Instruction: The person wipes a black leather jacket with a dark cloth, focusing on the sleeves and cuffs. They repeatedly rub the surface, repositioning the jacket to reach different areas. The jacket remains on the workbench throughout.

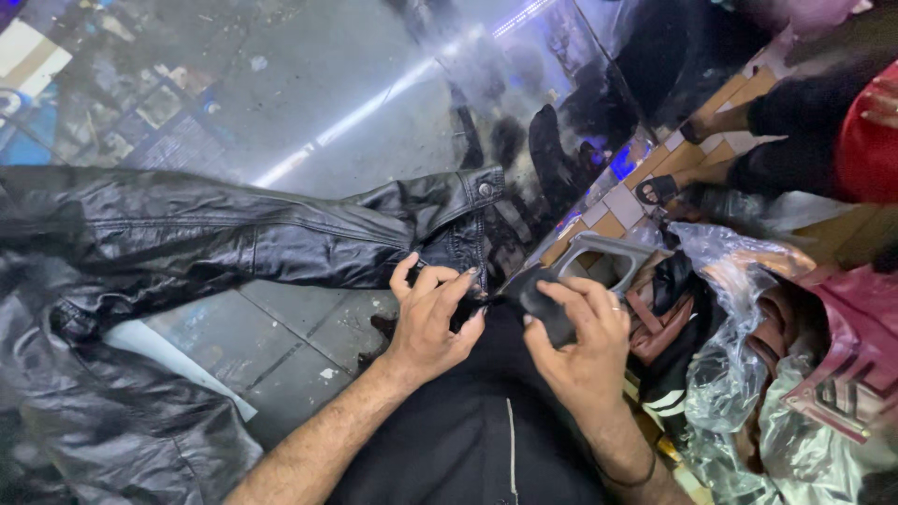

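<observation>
On the glass counter (pixel 309 103) a black leather jacket (pixel 187 243) lies spread, one sleeve stretched toward the middle with its buttoned cuff (pixel 468 201) next to the hands. Just below that cuff the left hand (pixel 432 323) pinches a small piece of black fabric (pixel 482 309) between thumb and fingertips, fingers curled. The right hand (pixel 585 341) grips a grey tagging gun (pixel 580 271), fingers wrapped around its dark body, the tip touching the same fabric. Crumpled clear plastic (pixel 730 374) and a maroon jacket (pixel 832 365) lie at the right, near the gun
</observation>
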